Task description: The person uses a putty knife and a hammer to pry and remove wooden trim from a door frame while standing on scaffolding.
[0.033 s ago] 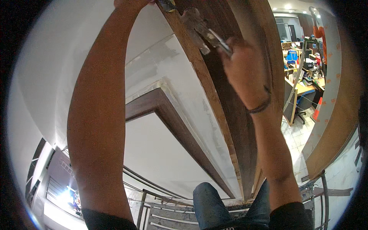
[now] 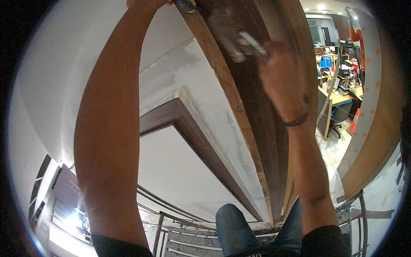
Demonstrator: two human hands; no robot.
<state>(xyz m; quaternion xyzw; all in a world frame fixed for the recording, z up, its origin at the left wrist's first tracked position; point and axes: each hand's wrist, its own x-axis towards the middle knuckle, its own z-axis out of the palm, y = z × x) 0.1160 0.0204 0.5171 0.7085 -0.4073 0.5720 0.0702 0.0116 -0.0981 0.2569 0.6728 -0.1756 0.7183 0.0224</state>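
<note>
Right hand shifts right of its earlier spot, knuckles now more smeared by motion. Tool in its grip travels right with it. Tool's head, fairly readable before and close beside the brown strip, is now a pale, streaky blur farther right, over the dark panel; its outline can't be made out. Wristband also sits farther right and a touch nearer. Right forearm swings right at its wrist end, leaning left less than before.
</note>
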